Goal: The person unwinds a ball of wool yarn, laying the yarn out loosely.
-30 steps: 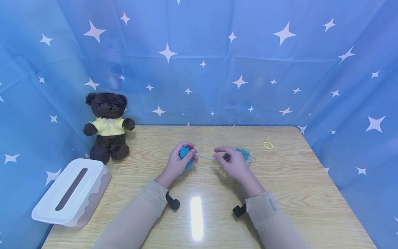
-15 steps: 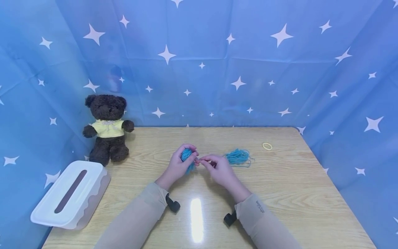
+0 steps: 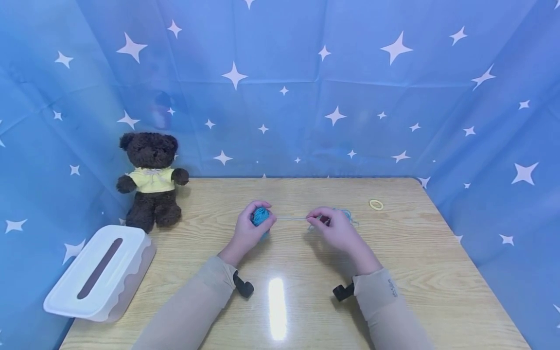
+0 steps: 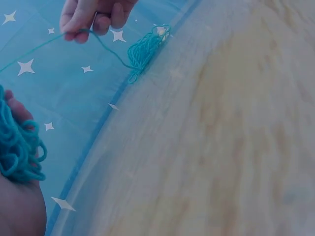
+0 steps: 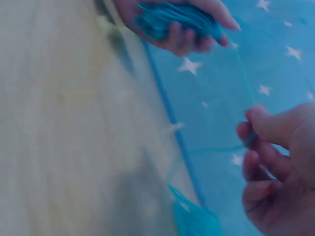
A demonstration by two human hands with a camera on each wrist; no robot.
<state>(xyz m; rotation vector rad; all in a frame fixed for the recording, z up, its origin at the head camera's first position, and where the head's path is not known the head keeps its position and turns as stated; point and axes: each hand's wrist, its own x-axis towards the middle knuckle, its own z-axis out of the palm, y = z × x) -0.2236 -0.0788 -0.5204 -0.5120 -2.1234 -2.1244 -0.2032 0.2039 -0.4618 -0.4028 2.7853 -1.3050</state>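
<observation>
Left grip (image 3: 247, 230) curls round yarn bunch (image 3: 260, 216); right grip (image 3: 338, 229) pinches strand (image 3: 290, 218), straight between them. Best: hold bunch softly, pull gently, so pile (image 4: 145, 53) won't tangle.

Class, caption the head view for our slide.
Left hand holding a turquoise yarn bundle, right hand pinching its outstretched strand over a wood-grain table, yellow-shirted teddy bear at left.

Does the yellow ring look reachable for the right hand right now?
Likely yes: the yellow ring lies uncovered on the table past the loose yarn, though the right hand would first have to release the blue strand it pinches.
</observation>
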